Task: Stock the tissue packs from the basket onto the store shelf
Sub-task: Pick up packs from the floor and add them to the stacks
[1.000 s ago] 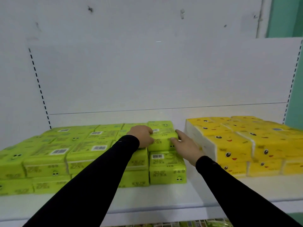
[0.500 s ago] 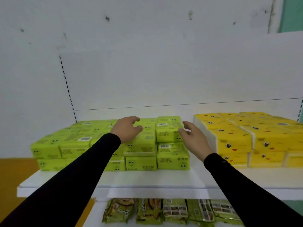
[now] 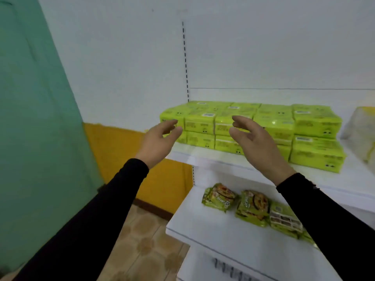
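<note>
- Well, both hands hang in the air in front of the shelf, palms turned toward each other, holding nothing.
- The left hand (image 3: 157, 141) has its fingers loosely spread and relaxed, off the left end of the green stack and not touching it as far as I can see.
- The right hand (image 3: 254, 142) is just as slack, thumb and fingers apart, raised in front of the middle of the stack.
- Just beyond both hands, the green tissue packs (image 3: 261, 126) sit two layers high in rows on the upper shelf (image 3: 203, 157) (little cartoon eyes printed on the fronts).
- Further right of the right hand, a yellow and white pack (image 3: 361, 128) lies at the frame edge, blurred.
- Below the right wrist, on the lower shelf (image 3: 205, 226), green noodle packets (image 3: 235, 199) lie in a row, partly hidden by the black sleeve (image 3: 334, 224).
- Left of the left arm are a green wall (image 3: 34, 118) and an orange panel (image 3: 121, 149).
</note>
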